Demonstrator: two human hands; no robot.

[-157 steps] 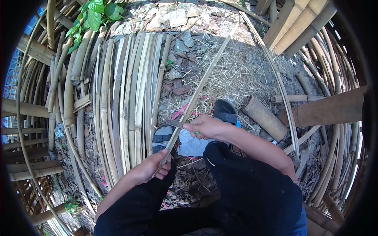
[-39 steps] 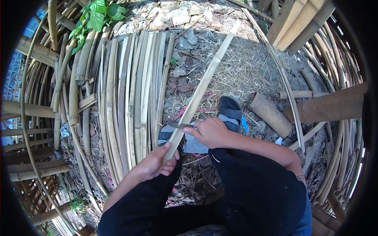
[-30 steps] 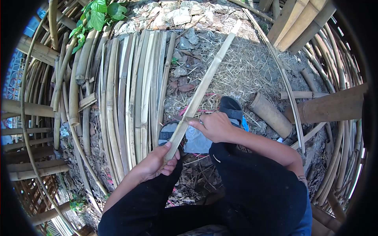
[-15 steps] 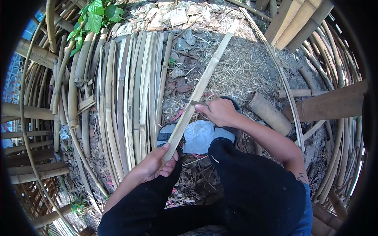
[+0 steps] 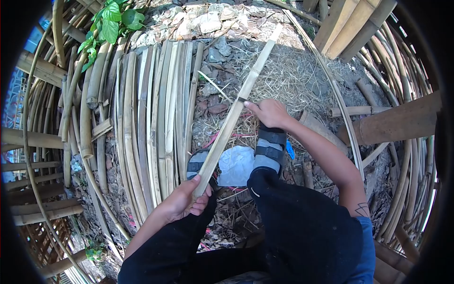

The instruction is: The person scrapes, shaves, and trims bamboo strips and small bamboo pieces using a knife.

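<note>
A long split bamboo strip (image 5: 236, 109) slants from my lap up towards the far ground. My left hand (image 5: 187, 199) is closed round its near end, thumb on top. Farther along, my right hand (image 5: 269, 112) is closed on a knife (image 5: 242, 100), whose dark blade lies across the strip; its handle is hidden in my fingers. At the blade a thin pale shaving (image 5: 215, 85) sticks out to the left of the strip.
Several bamboo strips (image 5: 161, 118) lie side by side on the left. A pale crumpled sheet (image 5: 236, 165) lies between my sandalled feet. Thick bamboo pieces (image 5: 324, 130) and a post (image 5: 397, 120) are on the right. Dry shavings (image 5: 293, 71) cover the ground ahead.
My right hand and the knife have moved up along the strip, away from me. A thin shaving now stands out at the blade. My left hand stays at the near end.
</note>
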